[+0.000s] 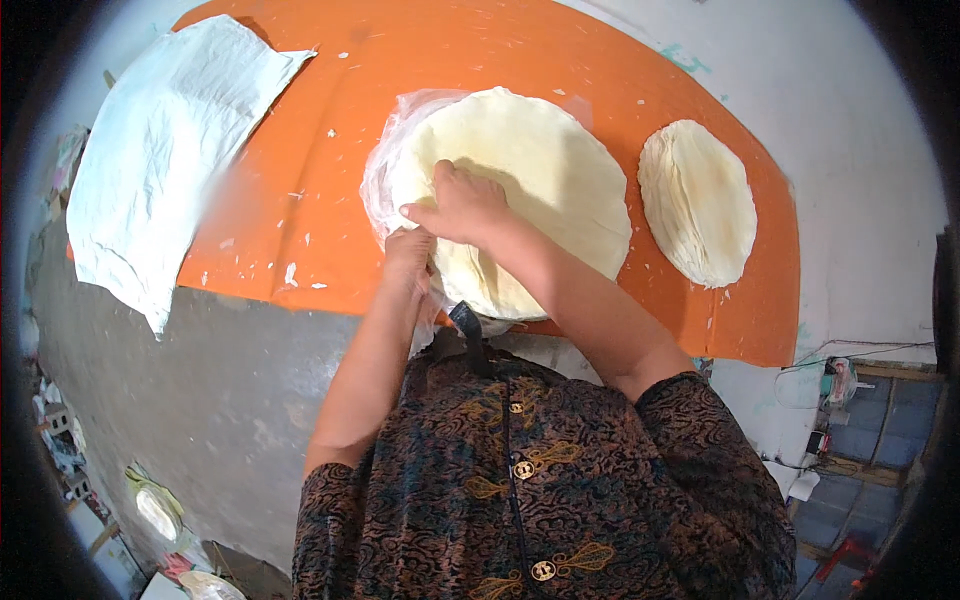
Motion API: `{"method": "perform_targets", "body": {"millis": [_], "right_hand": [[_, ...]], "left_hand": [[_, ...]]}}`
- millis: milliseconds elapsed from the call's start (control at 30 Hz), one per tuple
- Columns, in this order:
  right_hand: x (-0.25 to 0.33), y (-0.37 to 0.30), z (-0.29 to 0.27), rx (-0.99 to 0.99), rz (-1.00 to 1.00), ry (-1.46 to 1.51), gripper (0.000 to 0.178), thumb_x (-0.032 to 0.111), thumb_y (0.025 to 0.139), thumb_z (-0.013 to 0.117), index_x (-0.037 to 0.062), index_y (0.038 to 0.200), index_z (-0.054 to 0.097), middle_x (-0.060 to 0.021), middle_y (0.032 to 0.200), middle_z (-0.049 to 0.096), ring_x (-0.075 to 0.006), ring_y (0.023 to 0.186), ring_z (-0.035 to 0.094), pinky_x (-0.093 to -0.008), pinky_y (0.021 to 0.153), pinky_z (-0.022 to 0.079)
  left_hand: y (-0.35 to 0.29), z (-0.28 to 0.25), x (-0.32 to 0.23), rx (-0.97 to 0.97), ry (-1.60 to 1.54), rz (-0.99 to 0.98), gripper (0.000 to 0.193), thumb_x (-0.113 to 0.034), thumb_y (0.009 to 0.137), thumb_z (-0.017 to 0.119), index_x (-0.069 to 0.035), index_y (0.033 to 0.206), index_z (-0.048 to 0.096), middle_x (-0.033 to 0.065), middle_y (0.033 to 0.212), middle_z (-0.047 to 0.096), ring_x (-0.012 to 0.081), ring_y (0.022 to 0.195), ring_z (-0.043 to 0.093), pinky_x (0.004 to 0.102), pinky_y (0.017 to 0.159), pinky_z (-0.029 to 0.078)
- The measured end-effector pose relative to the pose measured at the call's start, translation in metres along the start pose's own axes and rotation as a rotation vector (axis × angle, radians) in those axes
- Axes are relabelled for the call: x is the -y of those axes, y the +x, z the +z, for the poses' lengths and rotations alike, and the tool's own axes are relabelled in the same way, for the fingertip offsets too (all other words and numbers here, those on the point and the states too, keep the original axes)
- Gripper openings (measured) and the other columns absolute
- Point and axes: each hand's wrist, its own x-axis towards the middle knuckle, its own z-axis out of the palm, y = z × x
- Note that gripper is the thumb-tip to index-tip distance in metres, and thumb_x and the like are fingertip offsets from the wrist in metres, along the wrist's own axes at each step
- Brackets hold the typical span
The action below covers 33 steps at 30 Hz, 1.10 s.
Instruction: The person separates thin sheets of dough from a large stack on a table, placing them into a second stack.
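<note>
A stack of thin, round, pale dough sheets (pixel 560 180) lies at the near edge of the orange table, partly inside a clear plastic bag (pixel 378 185). At the stack's near left edge my left hand (pixel 408 258) is closed on the bunched bag; its fingertips are partly hidden. Just above it, my right hand (pixel 465 205) rests on top of the stack, with thumb and index finger stretched apart. Nothing shows between them, though the other fingers are hidden under the palm. The sheets are rumpled below my right wrist.
The orange table (pixel 310 170) carries scattered pale flakes. To the right lies a smaller stack of folded pale sheets (pixel 698 205). A large white cloth (pixel 150 170) hangs over the left end. Grey floor (pixel 250 400) extends below, and a white wall (pixel 840 200) rises at the right.
</note>
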Motion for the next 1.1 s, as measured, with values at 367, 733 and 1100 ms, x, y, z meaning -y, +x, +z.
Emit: {"method": "perform_targets", "body": {"millis": [367,733,1100], "right_hand": [[-0.160,-0.028,-0.015,-0.178,0.650,1.590,0.040,0.028,0.088,0.059,0.0033,0.119,0.056,-0.0049,0.109,0.062,-0.0182,0.097,0.059,-0.0352,0.083,0.051],[-0.297,-0.067,-0.228,-0.579,0.202,1.650,0.042,0.029,0.099,0.039,-0.0008,0.127,0.048,-0.0138,0.123,0.057,-0.0268,0.108,0.058,-0.0394,0.091,0.050],[-0.175,-0.069,-0.308,-0.448,0.156,0.657,0.030,0.020,0.093,0.050,-0.0008,0.114,0.058,-0.0119,0.111,0.063,-0.0174,0.102,0.060,-0.0296,0.080,0.051]], "left_hand": [[-0.007,0.009,-0.002,0.011,-0.190,0.007,0.032,-0.006,0.078,0.072,0.011,0.097,0.051,0.0181,0.093,0.062,0.0269,0.077,0.062,0.0377,0.067,0.054],[-0.020,0.011,-0.010,0.102,-0.166,-0.047,0.036,-0.014,0.080,0.073,0.006,0.100,0.051,0.0144,0.088,0.062,0.0208,0.074,0.062,0.0359,0.064,0.054],[-0.011,-0.017,0.000,0.260,-0.211,-0.078,0.029,-0.022,0.088,0.063,-0.001,0.106,0.054,0.0084,0.094,0.064,0.0179,0.081,0.063,0.0283,0.062,0.051]]}}
